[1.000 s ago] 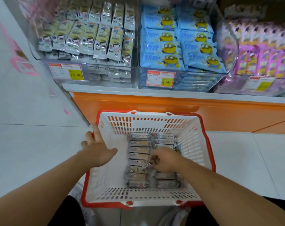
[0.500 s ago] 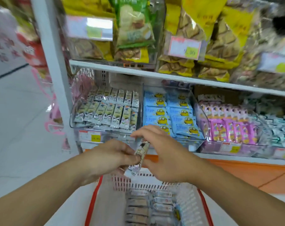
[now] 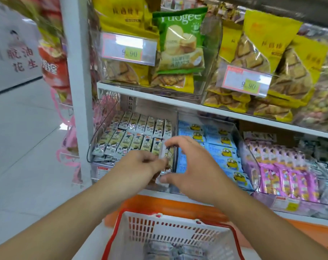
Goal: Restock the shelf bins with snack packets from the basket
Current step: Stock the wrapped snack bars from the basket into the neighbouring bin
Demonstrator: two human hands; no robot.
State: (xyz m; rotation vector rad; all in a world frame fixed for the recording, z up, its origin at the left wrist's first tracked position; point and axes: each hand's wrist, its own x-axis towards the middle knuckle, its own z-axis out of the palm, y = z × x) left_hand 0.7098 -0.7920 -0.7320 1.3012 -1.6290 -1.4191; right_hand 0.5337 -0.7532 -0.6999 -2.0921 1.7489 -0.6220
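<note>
We are seeing both hands raised at centre frame, in front of the lower shelf. The left hand [image 3: 140, 167] is pinching a snack packet [image 3: 167, 156] near its lower half, fingers curled onto it. The right hand [image 3: 192, 166] is arching over the same packet, index finger touching its top end and thumb at its bottom end, so both hands are gripping it. The packet is standing roughly upright at the right edge of the clear bin [image 3: 110, 128] of matching packets, left of the bin of blue packets [image 3: 221, 145]. The white basket [image 3: 170, 233] with red rim is sitting at the bottom centre, with more packets lying blurred inside.
</note>
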